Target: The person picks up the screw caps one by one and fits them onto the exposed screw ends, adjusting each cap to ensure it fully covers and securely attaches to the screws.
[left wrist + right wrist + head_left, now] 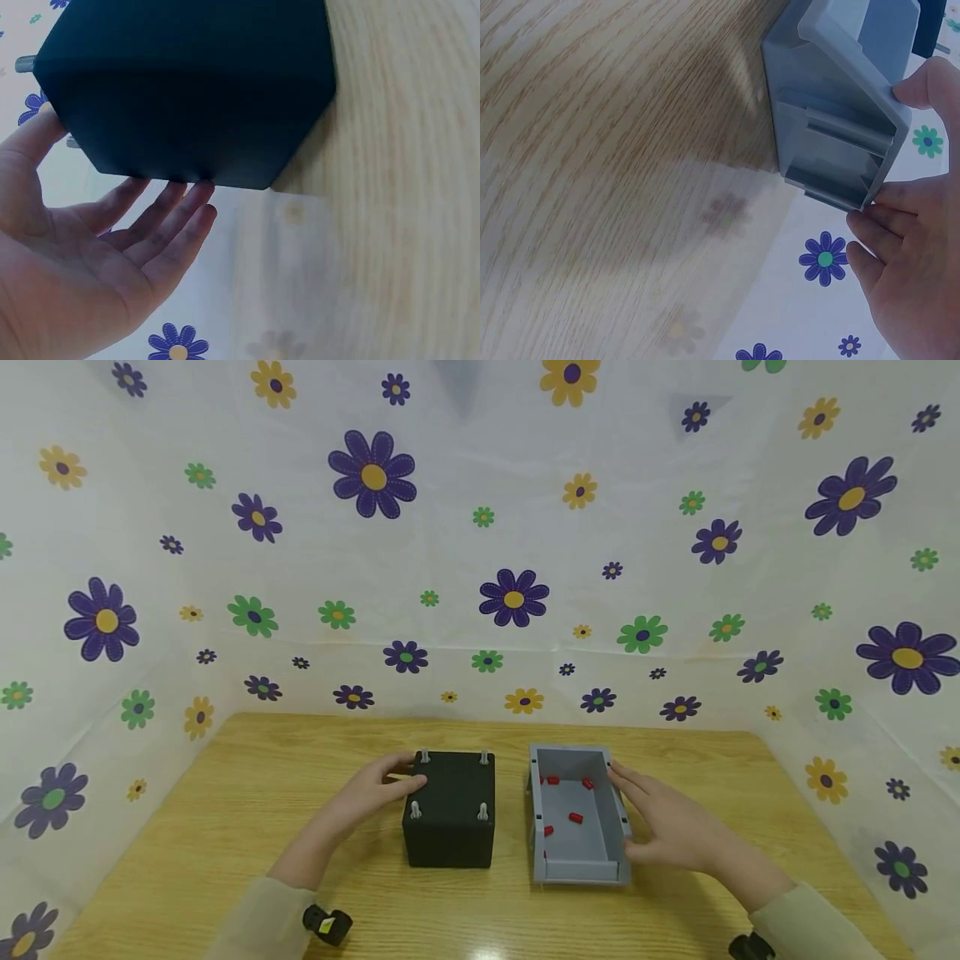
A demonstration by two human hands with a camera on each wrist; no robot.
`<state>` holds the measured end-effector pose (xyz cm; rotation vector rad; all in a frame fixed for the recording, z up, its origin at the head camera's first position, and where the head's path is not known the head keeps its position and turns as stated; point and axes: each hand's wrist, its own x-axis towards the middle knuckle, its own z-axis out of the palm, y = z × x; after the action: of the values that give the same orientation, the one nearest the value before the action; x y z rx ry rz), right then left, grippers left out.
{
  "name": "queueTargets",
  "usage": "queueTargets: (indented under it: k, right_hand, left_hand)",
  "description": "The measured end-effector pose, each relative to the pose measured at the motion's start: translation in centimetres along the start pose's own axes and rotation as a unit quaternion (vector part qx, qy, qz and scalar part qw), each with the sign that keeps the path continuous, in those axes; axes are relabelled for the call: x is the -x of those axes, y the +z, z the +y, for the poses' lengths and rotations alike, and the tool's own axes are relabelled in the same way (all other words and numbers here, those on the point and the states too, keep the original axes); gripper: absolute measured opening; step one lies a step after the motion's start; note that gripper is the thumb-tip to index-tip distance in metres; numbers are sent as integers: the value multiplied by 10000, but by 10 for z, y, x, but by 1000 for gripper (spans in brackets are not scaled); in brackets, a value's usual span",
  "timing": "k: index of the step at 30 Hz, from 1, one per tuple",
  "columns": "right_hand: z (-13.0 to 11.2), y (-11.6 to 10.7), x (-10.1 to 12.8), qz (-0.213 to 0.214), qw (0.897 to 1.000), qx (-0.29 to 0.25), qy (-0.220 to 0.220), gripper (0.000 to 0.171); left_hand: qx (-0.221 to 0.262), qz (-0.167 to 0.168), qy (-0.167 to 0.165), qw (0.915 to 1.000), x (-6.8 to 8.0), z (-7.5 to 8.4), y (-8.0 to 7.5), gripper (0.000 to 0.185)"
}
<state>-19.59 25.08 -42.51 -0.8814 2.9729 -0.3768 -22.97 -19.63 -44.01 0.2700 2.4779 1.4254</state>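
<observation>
Black square box with four pale pegs on top (450, 789) sits on the yellow-brown wood table (420, 914), just beside the grey plastic bin (581, 870) with little red bits (575, 818) inside. The left hand (375, 792) reaches in from the left, fingers loose and apart, thumb on the box's top, fingertips touching its side. The right hand (675, 822) leans in, its loose fingers and thumb touching the bin's right side and rim.

head view looks forward-down at table (360, 893); wrist views close, low; head, right wrist share grey bin (581, 872).
</observation>
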Motion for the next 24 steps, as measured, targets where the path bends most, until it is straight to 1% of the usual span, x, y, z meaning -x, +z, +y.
queueTargets:
  k: [4, 8, 10, 12, 15, 18, 20, 24]
  right_hand:
    - [0, 0, 0, 14, 10000, 10, -37, 94]
    - [1, 0, 0, -19, 10000, 7, -47, 95]
    - [1, 0, 0, -41, 10000, -15, -43, 95]
    - [1, 0, 1, -55, 10000, -34, -34, 95]
    - [2, 1, 1, -51, 10000, -69, -30, 95]
    - [2, 2, 1, -28, 10000, -78, -39, 95]
    - [2, 2, 1, -1, 10000, -76, -56, 95]
    - [3, 3, 1, 65, 9999, -53, -95, 95]
  left_hand:
    - [597, 2, -94, 9982, 0, -2, 3, 68]
    - [1139, 97, -298, 9930, 0, -4, 9, 68]
    - [1454, 166, -371, 9885, 0, -5, 11, 67]
    - [1834, 237, -434, 9818, 0, -5, 15, 66]
    - [2260, 357, -489, 9723, 0, -6, 19, 64]
    - [2544, 482, -582, 9642, -1, -7, 22, 63]
    - [2646, 571, -637, 9606, -1, -7, 24, 62]
    - [2792, 708, -644, 9554, -3, -5, 27, 64]
